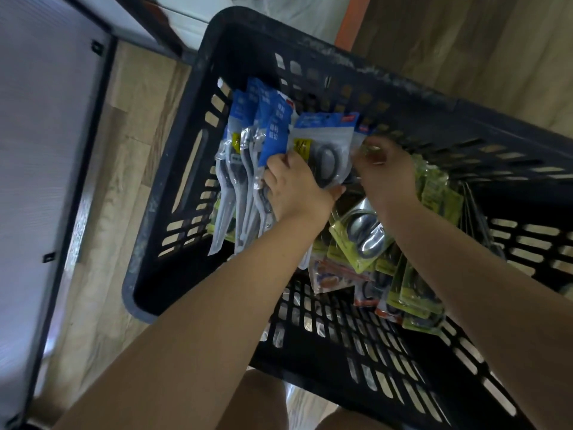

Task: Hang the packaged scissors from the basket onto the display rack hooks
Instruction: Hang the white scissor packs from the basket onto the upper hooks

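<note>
A black slotted plastic basket (pixel 173 193) fills the middle of the head view. Inside it, at the left, several blue-topped scissors packs (pixel 248 156) stand on end. My left hand (pixel 294 187) grips a bundle of them, with one pack showing black scissor handles (pixel 325 150) at the front. My right hand (pixel 387 169) pinches the right edge of that front pack, its fingers blurred. Green-carded scissors packs (pixel 359 240) lie heaped at the basket's right side. No display rack hooks are in view.
The basket stands on a wood-pattern floor (pixel 124 156). A pale panel with a dark frame (pixel 46 150) runs along the left. An orange post (pixel 353 23) rises behind the basket. My knees (pixel 263 405) show at the bottom edge.
</note>
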